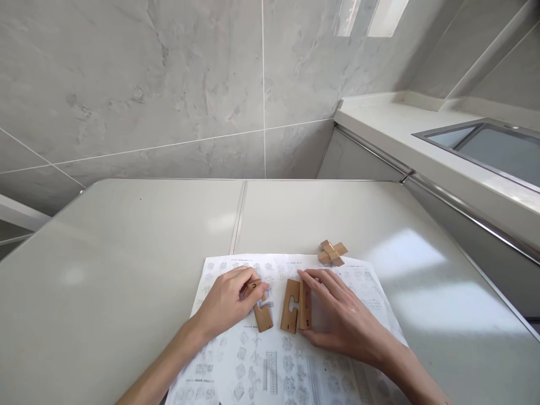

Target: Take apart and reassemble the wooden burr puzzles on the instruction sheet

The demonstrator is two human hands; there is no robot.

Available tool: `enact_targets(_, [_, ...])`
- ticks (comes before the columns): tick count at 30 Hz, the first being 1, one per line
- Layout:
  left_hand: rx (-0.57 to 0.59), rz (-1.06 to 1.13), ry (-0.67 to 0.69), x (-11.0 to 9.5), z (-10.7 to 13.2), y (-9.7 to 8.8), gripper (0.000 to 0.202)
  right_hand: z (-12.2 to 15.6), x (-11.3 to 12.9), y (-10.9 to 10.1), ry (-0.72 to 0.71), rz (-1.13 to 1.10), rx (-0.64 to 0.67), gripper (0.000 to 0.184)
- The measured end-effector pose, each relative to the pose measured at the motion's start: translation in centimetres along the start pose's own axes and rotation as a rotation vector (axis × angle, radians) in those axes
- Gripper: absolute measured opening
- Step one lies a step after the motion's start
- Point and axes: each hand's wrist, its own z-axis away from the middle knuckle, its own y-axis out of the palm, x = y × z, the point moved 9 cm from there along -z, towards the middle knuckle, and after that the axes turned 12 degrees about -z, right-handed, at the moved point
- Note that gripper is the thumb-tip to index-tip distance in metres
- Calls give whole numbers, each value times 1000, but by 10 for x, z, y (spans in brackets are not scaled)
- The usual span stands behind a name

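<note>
A printed instruction sheet (291, 360) lies on the white table (126, 259). On it rest flat notched wooden puzzle pieces. My left hand (225, 304) pinches the top end of one piece (262, 316), fingers curled round it. My right hand (341, 315) lies beside two pieces (296, 305) placed side by side, its fingers and thumb closed on the right-hand one. An assembled wooden cross (333, 252) sits at the sheet's far edge, apart from both hands.
A grey tiled wall (169, 84) rises behind the table. To the right runs a white counter (422, 152) with a steel sink (489, 143) set into it. A seam (238, 216) splits the tabletop down the middle.
</note>
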Motion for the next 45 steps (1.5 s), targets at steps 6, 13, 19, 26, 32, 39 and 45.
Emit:
enact_targets(6, [-150,-187,103,-14,0,6,32,2,-4,-3,28,-13,25,91])
enact_targets(13, [-194,-313,178,-23,4,14,19,1,1,5,0,-5,30,95])
enact_targets(19, [-194,-316,194,-20,6,16,8,1,1,15,-4,3,26,103])
enact_targets(26, [-34,-204,341,-33,17,25,64,-3,3,24,-28,-7,-33,111])
enact_targets(32, [110,-212,442,-40,20,41,122,-5,3,30,-4,-56,-4,115])
enact_targets(39, [102,-205,412,-38,17,41,113,-5,6,20,12,-234,-27,78])
enact_targets(45, [59,-255,335,-35,14,34,89,-9,13,13,-7,-274,-118,64])
